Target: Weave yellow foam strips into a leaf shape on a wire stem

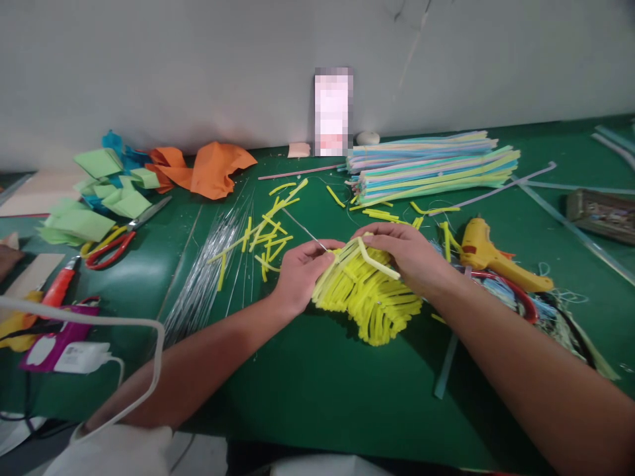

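Observation:
Over the green table, both hands hold a leaf-like piece made of bent yellow pipe cleaners (381,301). My left hand (302,274) pinches its upper left end, where a thin wire (305,225) sticks out up and to the left. My right hand (407,251) has its fingers closed at the piece's top edge. Beside those fingers a paler, bent pipe cleaner (380,261) lies across the top. Short cut yellow pipe cleaners (270,244) are scattered just beyond my left hand. The right fingertips are partly hidden.
Bundled coloured pipe cleaners (431,168) lie at the back, near an upright phone (332,112). Loose wires (208,271) and scissors (112,251) are on the left. A yellow glue gun (496,258) lies right. A white cable (159,350) loops above my left forearm.

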